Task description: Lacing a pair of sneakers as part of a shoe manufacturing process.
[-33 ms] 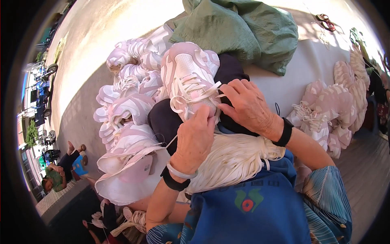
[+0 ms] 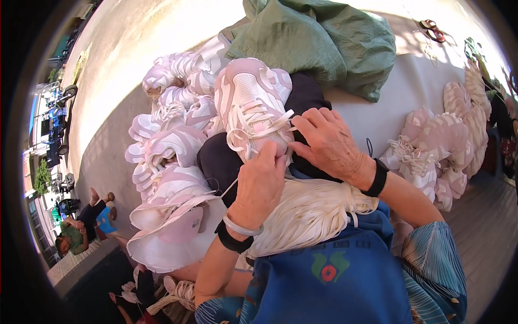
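A pink and white shoe upper [image 2: 252, 89] rests across my knees, its toe pointing away from me. A cream shoelace [image 2: 253, 121] crosses its front in rows, with loose loops on the left. My left hand [image 2: 259, 183] is closed at the near end of the upper, thumb and forefinger pinched on its edge; the fingertips are partly hidden. On the right side of the upper, my right hand [image 2: 332, 143] has thumb and forefinger close together at the shoelace. A thick bundle of cream shoelaces [image 2: 307, 213] lies on my lap, over a blue apron [image 2: 334, 281].
More shoe uppers [image 2: 172, 146] are heaped at my left, and another pile [image 2: 431, 140] stands at the right. A green woven sack [image 2: 324, 48] lies beyond my knees. Sandals [image 2: 433, 31] lie on the far right ground. A person [image 2: 75, 229] sits at the far left.
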The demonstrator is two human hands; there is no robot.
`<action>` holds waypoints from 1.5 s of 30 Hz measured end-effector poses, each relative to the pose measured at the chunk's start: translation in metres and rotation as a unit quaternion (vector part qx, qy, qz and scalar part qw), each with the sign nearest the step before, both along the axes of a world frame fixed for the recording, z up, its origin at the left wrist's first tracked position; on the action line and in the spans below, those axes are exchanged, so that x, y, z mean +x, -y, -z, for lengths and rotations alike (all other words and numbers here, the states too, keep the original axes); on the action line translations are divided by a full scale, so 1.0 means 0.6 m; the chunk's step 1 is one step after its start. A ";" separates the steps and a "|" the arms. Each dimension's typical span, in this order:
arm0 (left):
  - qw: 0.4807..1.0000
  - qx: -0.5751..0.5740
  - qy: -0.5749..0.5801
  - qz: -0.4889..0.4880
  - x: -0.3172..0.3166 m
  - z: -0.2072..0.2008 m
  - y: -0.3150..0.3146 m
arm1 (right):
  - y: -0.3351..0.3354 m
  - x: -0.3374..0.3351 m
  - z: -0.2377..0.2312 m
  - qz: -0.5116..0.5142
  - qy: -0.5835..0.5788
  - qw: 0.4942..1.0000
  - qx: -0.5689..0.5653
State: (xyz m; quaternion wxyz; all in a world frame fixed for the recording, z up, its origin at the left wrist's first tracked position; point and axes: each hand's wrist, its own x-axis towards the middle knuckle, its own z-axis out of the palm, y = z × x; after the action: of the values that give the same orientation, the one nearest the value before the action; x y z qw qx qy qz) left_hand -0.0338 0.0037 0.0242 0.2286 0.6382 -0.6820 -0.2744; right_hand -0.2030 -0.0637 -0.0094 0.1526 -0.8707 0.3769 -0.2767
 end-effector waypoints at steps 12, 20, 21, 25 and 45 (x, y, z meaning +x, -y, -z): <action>0.996 0.012 -0.023 -0.082 -0.007 0.044 0.017 | -0.019 0.025 0.030 0.013 -0.092 0.996 -0.012; 0.994 -0.004 0.075 -0.083 -0.017 0.053 0.032 | -0.014 0.021 0.037 -0.013 -0.038 0.999 0.034; 0.994 -0.006 0.075 -0.084 -0.019 0.052 0.032 | -0.015 0.021 0.035 -0.013 -0.043 0.998 0.038; 0.991 -0.028 0.108 -0.074 -0.023 0.044 0.026 | -0.019 0.025 0.027 0.008 -0.022 0.999 0.035; 0.901 0.121 -0.374 -0.184 0.055 -0.039 0.111 | -0.012 0.016 0.011 0.017 0.019 0.999 0.037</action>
State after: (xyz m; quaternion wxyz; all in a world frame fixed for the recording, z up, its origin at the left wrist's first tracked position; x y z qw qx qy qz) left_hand -0.0010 -0.0629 0.0478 0.4342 0.6255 -0.3780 -0.5266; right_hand -0.1932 -0.0567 -0.0161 0.1873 -0.8524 0.3990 -0.2815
